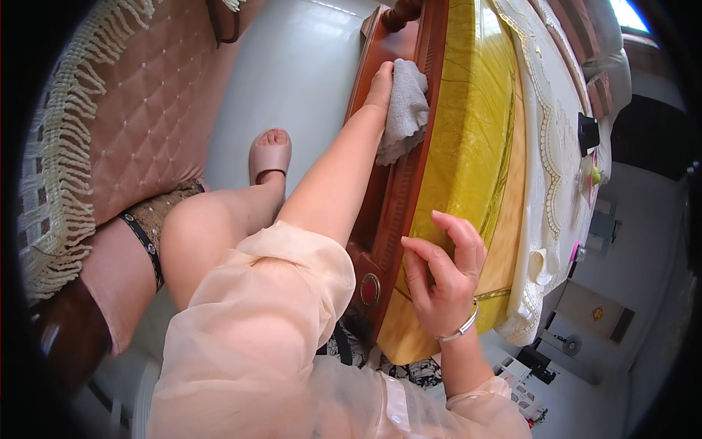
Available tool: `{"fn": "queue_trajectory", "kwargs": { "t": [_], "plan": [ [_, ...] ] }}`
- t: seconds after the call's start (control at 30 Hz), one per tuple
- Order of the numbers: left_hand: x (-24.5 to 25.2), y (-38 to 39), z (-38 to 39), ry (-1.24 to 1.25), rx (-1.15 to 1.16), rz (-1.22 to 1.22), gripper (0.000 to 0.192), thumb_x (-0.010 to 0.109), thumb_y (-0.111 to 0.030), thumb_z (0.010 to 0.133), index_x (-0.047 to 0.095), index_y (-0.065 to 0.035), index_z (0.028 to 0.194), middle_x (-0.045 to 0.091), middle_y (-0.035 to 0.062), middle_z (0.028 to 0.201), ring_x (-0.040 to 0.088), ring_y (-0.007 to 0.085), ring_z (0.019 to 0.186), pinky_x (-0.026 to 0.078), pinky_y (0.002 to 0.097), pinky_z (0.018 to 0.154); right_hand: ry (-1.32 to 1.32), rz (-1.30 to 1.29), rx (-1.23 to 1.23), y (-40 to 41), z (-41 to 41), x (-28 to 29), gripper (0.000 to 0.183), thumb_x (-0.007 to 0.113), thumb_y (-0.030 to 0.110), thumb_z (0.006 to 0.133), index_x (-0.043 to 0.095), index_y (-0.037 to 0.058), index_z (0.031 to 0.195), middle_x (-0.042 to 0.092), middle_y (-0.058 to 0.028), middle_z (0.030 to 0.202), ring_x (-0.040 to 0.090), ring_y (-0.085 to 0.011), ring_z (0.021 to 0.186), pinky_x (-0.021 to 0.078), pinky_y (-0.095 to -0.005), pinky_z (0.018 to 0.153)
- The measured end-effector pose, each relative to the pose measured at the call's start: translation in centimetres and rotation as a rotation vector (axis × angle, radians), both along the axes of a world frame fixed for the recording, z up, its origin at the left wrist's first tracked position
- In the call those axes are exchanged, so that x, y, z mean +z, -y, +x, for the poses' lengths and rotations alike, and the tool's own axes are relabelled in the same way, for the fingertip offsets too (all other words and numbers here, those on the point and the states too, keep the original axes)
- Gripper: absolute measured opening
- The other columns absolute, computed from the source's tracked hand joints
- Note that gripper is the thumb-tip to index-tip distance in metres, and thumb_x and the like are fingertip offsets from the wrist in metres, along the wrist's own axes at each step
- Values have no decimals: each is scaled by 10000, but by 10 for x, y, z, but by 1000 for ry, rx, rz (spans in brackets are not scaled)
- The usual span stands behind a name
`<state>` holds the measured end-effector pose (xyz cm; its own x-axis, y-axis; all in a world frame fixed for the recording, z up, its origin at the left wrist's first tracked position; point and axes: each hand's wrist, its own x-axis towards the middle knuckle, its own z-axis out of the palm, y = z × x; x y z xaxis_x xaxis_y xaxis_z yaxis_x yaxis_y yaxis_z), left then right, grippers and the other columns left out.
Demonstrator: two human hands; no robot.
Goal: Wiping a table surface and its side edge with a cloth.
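My left hand (380, 88) presses a grey cloth (407, 107) against the carved reddish-brown wooden side (378, 219) of a table. The cloth hides most of its fingers. That arm reaches out from a sheer peach sleeve. Nearer to me, my right hand (449, 269) is raised beside the glossy yellow-green marbled edge (466, 142) of the table. Its fingers are bent and apart, with nothing between them. A silver bangle (463, 329) circles the right wrist. Farther in, a white lace tablecloth (554, 181) covers the tabletop.
On the left stands a pink quilted sofa (159, 110) with a fringed cream throw (68, 148). My foot, in a pink slipper (269, 156), rests on the pale floor (269, 71) between sofa and table. A black object (588, 133) sits on the tablecloth. A fan (571, 344) stands in the background.
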<state>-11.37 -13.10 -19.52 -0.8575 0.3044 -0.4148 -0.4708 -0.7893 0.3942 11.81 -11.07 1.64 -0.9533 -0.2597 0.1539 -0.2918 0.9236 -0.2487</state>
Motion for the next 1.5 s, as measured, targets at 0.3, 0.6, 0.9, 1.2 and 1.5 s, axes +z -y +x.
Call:
{"fn": "queue_trajectory", "kwargs": {
  "t": [0.3, 0.6, 0.9, 1.2, 1.5],
  "plan": [
    [-40, 13, 162, -349, -138, -125, 422, 340, -465, 832, 515, -85, 885, 550, 100, 812, 528, 207, 702, 440, 312, 611, -103, -24, 53, 8, 0, -1, 118, 633, 65, 680, 632, 71, 797, 543, -83, 1041, 490, -263, 989, 345, -341, 844],
    [80, 69, 226, -378, -72, -700, 206, 544, -59, 795, 492, -26, 992, 547, 66, 877, 504, 132, 793, 426, 259, 696, -340, -381, -171, -19, 56, 32, 95, 608, 19, 736, 602, 23, 831, 587, -101, 932, 541, -260, 877, 417, -342, 774],
    [196, 92, 218, -624, -98, -273, 249, 405, -34, 797, 521, -7, 1016, 569, 56, 887, 543, 117, 786, 451, 225, 705, -397, 236, -1054, -153, 170, 52, 589, 647, 293, 733, 415, 84, 1232, 393, -174, 1252, 389, -313, 1137, 338, -405, 917],
    [245, 2, 243, -698, -782, -365, 298, 393, -72, 704, 567, 14, 931, 578, 74, 809, 526, 124, 683, 427, 223, 621, -99, -161, -1252, -193, 211, 20, 660, 634, 276, 728, 291, 261, 1292, 507, -139, 1116, 544, -341, 944, 457, -416, 770],
    [278, -103, 241, -902, -1003, -516, 663, 422, 16, 761, 234, -195, 1361, 601, 111, 816, 555, 129, 726, 443, 241, 668, -338, 0, -1124, -246, 172, 93, 175, 531, 127, 767, 632, 154, 908, 568, -133, 848, 578, -302, 785, 476, -373, 699]
  ]
}}
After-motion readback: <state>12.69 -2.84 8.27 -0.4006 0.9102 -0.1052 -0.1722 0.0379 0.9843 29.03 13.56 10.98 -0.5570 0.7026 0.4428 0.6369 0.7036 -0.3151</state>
